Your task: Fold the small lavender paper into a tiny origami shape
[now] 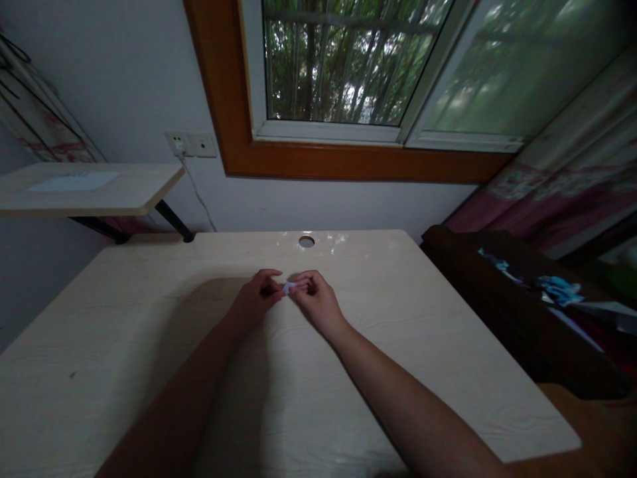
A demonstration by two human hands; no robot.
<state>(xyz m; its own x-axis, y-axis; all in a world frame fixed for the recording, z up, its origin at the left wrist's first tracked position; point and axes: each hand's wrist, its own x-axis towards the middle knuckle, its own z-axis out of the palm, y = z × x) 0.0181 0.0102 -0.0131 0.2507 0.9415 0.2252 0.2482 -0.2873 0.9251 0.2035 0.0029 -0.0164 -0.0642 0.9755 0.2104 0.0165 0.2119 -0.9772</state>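
Observation:
Between my two hands is a small piece of folded white paper (288,287), just above or on the pale wooden desk (378,372). My left hand (255,296) pinches its left side with thumb and fingertips, the index finger arched above. From the right, my right hand (318,299) grips the other side with its thumb and fingers closed. The fingertips of both hands nearly meet and cover part of the paper, so its full shape is hidden.
A round cable hole (307,242) lies beyond my hands near the desk's back edge. At the left, a raised shelf (159,179) bears a sheet of paper (74,181). A dark wooden cabinet (462,265) with blue items stands right of the desk, below a curtain.

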